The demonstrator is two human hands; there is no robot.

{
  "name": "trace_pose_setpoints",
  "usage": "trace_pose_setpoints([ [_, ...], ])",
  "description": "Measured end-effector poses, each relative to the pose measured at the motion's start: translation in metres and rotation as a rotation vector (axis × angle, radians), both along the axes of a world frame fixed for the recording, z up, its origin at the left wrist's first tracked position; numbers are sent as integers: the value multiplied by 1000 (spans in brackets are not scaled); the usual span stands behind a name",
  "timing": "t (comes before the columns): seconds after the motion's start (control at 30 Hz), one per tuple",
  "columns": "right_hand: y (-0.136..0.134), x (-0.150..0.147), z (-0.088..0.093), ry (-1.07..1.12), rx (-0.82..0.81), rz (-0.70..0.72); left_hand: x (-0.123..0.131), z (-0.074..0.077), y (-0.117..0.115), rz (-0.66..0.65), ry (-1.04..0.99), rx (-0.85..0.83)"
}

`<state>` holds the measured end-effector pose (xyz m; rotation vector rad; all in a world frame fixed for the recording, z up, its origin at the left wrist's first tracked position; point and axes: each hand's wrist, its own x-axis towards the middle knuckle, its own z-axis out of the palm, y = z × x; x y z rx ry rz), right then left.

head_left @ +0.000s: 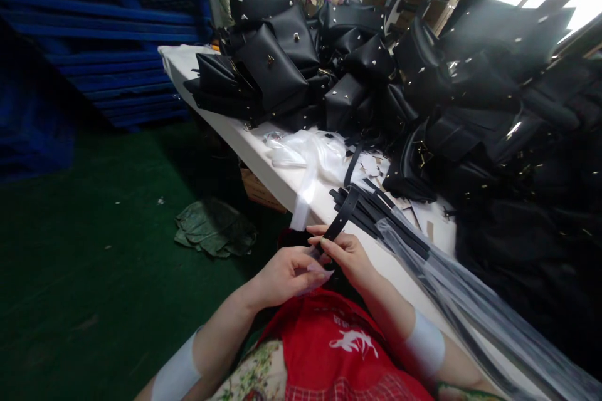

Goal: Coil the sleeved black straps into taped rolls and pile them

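My right hand (345,255) pinches a black strap (342,216) with small holes near its end. The strap's upper part arches over the table edge. Close beside it, my left hand (286,276) has its fingers closed on a piece of clear plastic sleeve (313,282), which hangs at the strap's lower part. How far the sleeve covers the strap is hidden by my fingers. Just beyond my hands, a long strip of clear plastic film (305,197) runs from a loose heap down over the table edge.
Black bags (277,69) with metal studs are piled on the white table (263,163). Black straps in plastic sleeves (451,288) lie along its right side. Blue pallets (103,31) are stacked at left. A crumpled green cloth (215,227) lies on the green floor, near a cardboard box (261,191).
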<state>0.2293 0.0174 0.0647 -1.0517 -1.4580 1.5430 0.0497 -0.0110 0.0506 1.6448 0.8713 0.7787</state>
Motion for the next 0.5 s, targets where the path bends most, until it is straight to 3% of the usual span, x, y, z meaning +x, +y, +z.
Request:
trace_pose_setpoints([
  [0.23,2,-2,-7,166,-140,106,5,7,1,-59,13,-24],
  [0.4,30,4,9,435,-204,-157,9,6,1,-36,54,-62],
  [0.5,30,-3,3,401,-169,-154,9,0,1,73,30,-113],
])
